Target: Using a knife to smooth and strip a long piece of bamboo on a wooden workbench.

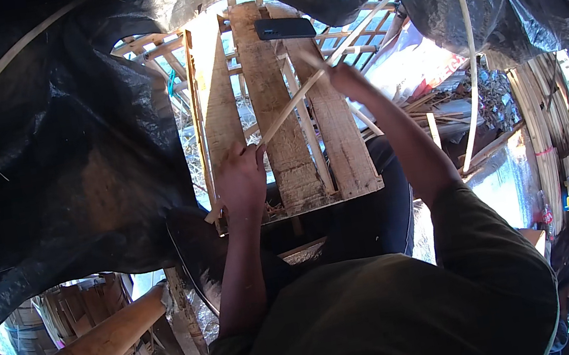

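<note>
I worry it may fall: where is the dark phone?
In the head view, the dark phone lies across the middle plank and right plank, at their far end, beyond the right hand.

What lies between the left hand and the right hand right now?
In the head view, a pale strip slants from the left hand up to the right hand, with the slatted wooden board below it.

Slatted wooden tabletop (pixel 260 69), black phone (pixel 284 28) lying flat
</note>
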### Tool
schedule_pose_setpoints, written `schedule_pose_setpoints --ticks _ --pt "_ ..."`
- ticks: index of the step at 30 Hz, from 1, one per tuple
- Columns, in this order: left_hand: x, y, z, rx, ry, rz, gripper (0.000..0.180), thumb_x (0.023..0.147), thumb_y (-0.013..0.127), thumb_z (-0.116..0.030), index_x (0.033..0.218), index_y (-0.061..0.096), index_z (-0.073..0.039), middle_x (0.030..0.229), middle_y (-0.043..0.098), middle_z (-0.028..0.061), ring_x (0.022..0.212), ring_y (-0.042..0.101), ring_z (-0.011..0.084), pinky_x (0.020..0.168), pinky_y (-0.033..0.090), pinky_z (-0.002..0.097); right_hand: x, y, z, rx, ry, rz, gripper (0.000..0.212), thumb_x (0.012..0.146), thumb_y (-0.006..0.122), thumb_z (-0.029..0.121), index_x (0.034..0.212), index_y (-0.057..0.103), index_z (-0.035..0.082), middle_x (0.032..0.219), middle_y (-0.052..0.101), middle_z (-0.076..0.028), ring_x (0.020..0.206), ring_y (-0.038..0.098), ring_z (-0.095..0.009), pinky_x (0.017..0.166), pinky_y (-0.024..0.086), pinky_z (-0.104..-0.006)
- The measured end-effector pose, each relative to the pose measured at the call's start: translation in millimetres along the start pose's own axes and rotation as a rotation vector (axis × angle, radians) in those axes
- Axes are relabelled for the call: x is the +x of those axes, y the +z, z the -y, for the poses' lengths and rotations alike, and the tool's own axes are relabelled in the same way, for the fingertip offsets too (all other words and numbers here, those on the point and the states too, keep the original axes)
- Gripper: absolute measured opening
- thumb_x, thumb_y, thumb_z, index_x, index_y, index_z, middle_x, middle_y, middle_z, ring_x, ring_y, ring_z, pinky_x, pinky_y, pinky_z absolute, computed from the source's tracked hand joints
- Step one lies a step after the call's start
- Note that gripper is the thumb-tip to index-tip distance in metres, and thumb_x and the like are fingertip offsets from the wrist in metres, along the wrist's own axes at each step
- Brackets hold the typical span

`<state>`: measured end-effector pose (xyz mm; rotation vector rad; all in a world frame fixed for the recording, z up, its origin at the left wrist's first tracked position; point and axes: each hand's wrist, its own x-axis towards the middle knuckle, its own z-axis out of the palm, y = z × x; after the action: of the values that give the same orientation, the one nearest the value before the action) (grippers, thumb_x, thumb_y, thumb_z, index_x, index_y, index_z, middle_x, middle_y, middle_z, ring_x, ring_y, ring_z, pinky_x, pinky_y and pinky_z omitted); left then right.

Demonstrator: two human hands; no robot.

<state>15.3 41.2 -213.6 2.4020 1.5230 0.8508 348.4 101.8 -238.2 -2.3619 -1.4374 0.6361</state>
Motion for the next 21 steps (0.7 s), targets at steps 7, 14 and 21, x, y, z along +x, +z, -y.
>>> schedule_pose_setpoints --ticks 7,14,21 --pt "0 1 7 -0.011 -0.014 -0.015 0.025 0.091 0.068 -0.031 0.082 0.072 -0.007 0.08 0.062 0.0092 0.076 0.064 0.0319 0.065 0.052 0.045 -8 -18 21 0.046 0.116 0.048 0.06 0.104 0.04 0.05 0.103 0.065 -0.005 0.07 0.065 -0.018 0.053 0.066 -0.028 0.046 0.054 -0.0406" --pt "-3 3 12 -0.004 0.001 0.014 0.025 0.093 0.066 -0.026 0.085 0.072 -0.004 0.086 0.062 0.0122 0.082 0.065 0.0326 0.071 0.053 0.0458 -41 11 39 0.026 0.047 0.169 0.062 0.104 0.039 0.052 0.107 0.063 -0.005 0.074 0.067 -0.02 0.055 0.066 -0.028 0.047 0.054 -0.0413" --pt "-4 6 14 0.01 -0.007 -0.006 0.026 0.092 0.067 -0.032 0.084 0.072 -0.007 0.085 0.064 0.01 0.079 0.065 0.0328 0.067 0.052 0.046 -66 29 60 0.016 -0.026 0.033 0.059 0.104 0.041 0.047 0.102 0.067 -0.006 0.071 0.067 -0.02 0.061 0.069 -0.031 0.05 0.056 -0.043"
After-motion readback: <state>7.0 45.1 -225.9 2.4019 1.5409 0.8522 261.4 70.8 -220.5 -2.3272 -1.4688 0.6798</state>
